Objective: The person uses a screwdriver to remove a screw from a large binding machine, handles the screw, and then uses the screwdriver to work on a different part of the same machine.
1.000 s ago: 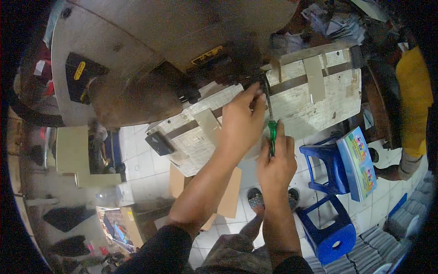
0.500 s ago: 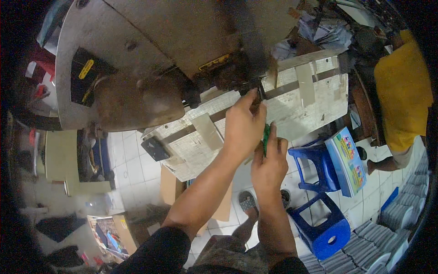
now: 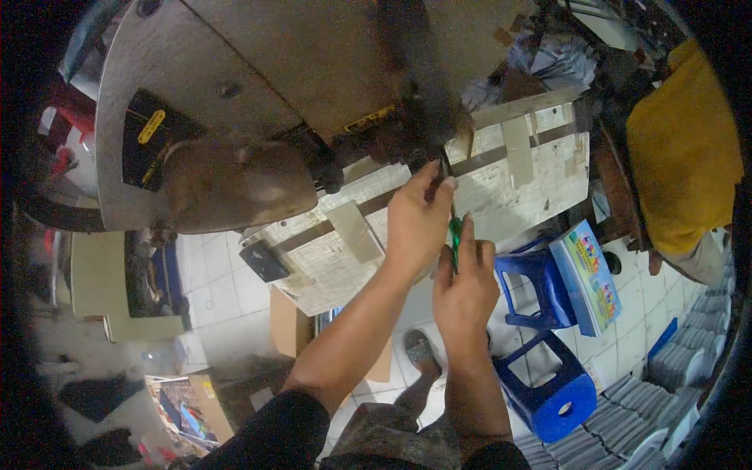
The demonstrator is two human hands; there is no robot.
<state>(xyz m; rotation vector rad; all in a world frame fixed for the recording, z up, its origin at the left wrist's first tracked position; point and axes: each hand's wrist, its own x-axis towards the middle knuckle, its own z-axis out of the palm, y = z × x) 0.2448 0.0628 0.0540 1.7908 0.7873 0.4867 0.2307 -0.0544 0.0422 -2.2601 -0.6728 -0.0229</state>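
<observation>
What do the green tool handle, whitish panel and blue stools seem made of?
Green tool handle: probably plastic, from its vivid colour; blur hides the finish.
Whitish panel: wood or laminate, I can't tell which; matte, with streaky, grain-like marks.
Blue stools: likely moulded plastic with a slight sheen, judging by uniform colour and rounded cut-outs.

Black sleeves (image 3: 276, 427), dark mottled shorts (image 3: 382, 435), sandal (image 3: 418, 345) — grey, patterned
</observation>
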